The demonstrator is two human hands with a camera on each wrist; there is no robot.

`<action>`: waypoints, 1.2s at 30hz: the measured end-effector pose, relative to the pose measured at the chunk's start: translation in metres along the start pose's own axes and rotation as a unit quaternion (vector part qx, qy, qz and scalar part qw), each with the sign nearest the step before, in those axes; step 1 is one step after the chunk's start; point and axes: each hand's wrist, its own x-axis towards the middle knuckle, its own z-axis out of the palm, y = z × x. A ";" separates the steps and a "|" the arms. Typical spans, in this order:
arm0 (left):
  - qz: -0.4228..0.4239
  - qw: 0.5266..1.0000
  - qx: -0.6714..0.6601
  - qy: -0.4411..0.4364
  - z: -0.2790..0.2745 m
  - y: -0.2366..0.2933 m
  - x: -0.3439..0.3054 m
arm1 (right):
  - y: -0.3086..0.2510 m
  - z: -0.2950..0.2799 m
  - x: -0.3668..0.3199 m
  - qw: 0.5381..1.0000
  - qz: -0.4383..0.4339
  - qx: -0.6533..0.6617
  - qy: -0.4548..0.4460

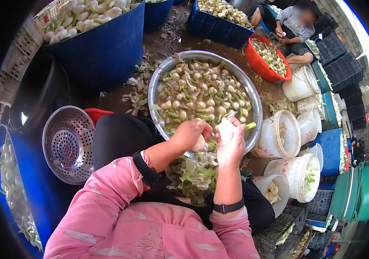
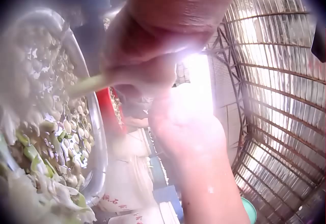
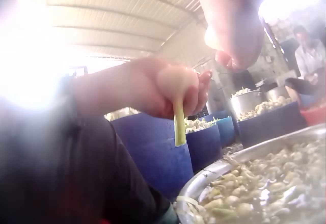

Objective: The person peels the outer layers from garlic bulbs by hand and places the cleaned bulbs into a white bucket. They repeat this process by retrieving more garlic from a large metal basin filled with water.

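My left hand (image 1: 191,134) grips a pale garlic bulb (image 3: 175,81) over the near part of a metal basin (image 1: 153,93). The bulb's green stem (image 3: 179,127) sticks out below the fingers. Close by on the right, my right hand (image 1: 231,142) is raised with its fingers curled. Its palm side is washed out white, so I cannot tell whether it holds something. A green stem piece (image 1: 250,126) shows beside its fingertips. Inside the basin, several bulbs with stems (image 1: 206,93) sit in murky water. Peeled leaves and skins (image 1: 195,175) are heaped between my knees.
A metal colander (image 1: 68,144) stands at the left, near a large blue tub (image 1: 102,47) of white bulbs. White buckets (image 1: 279,136) line the right side. Beyond the basin are a blue crate (image 1: 219,31), a red basin (image 1: 260,64) and another seated person (image 1: 294,28).
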 end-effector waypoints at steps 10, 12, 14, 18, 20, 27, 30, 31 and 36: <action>0.093 0.959 0.260 -0.068 0.001 0.015 -0.007 | -0.013 0.001 -0.009 0.886 -0.230 -0.400 -0.052; 0.100 0.955 0.266 -0.086 -0.001 0.014 -0.005 | -0.015 -0.002 -0.009 0.861 -0.236 -0.446 -0.062; 0.087 0.962 0.240 -0.100 -0.002 0.012 -0.006 | -0.016 -0.001 -0.011 0.844 -0.247 -0.471 -0.073; -0.001 0.999 0.009 -0.046 0.001 0.003 -0.002 | -0.006 -0.012 -0.015 0.956 -0.118 -0.268 -0.007; -0.060 0.976 -0.189 0.092 0.002 -0.005 0.005 | -0.007 -0.016 -0.016 0.999 0.011 -0.040 0.033; -0.072 0.993 -0.033 -0.093 0.011 0.001 -0.003 | -0.011 -0.006 -0.022 0.988 -0.003 -0.143 0.052; -0.070 0.990 0.029 -0.121 0.008 0.003 -0.003 | -0.004 -0.005 -0.022 0.945 -0.093 -0.313 0.037; -0.058 0.989 0.049 -0.127 0.005 -0.003 0.001 | -0.004 -0.005 -0.023 0.923 -0.109 -0.367 0.034; -0.076 0.995 -0.060 0.005 0.009 0.001 -0.002 | -0.001 -0.008 -0.020 0.991 0.091 0.010 0.097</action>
